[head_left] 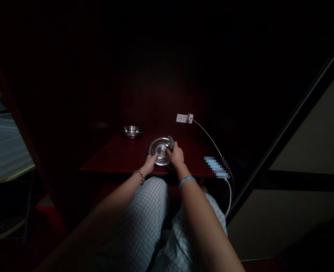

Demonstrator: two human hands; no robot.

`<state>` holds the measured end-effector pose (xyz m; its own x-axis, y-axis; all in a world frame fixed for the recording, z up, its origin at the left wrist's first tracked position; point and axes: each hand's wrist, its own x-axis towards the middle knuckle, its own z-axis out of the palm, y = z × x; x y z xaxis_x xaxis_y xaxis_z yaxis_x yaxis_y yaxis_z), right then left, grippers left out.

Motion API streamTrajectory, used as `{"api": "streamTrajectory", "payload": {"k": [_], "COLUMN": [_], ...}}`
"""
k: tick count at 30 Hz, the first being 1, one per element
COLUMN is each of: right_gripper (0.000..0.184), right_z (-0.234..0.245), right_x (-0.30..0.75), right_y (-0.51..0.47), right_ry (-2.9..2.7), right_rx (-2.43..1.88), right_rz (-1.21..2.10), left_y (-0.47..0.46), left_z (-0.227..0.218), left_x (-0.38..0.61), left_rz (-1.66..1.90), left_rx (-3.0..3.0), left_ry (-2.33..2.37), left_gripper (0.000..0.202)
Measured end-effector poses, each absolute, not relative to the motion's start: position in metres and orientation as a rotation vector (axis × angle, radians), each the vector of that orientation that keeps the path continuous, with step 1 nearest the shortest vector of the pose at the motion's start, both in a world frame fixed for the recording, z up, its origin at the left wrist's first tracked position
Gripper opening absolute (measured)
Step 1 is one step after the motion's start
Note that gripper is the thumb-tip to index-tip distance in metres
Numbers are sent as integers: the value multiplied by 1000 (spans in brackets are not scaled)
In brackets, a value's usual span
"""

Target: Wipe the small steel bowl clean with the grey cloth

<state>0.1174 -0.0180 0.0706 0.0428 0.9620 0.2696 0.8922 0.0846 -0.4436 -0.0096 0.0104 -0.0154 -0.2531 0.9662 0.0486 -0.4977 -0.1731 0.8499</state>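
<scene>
A shiny round metal bowl [161, 152] is held tilted toward me over the front edge of the dark red shelf [107, 160]. My left hand [150, 163] grips its lower left rim, thumb over the inside. My right hand [177, 154] is closed on a grey cloth [170, 142], which it presses against the bowl's right rim. The fingers behind the bowl are hidden. Farther back on the left, more metal bowls [131, 131] sit on the shelf, seemingly stacked; I cannot tell how many.
A white wall socket [184, 118] with a charger plugged in is on the back panel. Its white cable [208, 133] runs down the right side, near a pixelated light-blue item [217, 167]. My knees [152, 192] are close under the shelf edge. A pale translucent item [8, 143] stands at far left.
</scene>
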Motion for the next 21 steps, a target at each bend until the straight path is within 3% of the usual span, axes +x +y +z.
{"api": "streamTrajectory", "payload": {"k": [21], "right_gripper": [52], "right_z": [69], "right_x": [121], "right_y": [-18], "right_ry": [-1863], "right_rx": [-1828], "right_rz": [201], "left_y": [9], "left_z": [-16], "left_x": [-7], "left_rz": [1705], "left_rx": [793], "left_ry": [876], "left_gripper": [32]}}
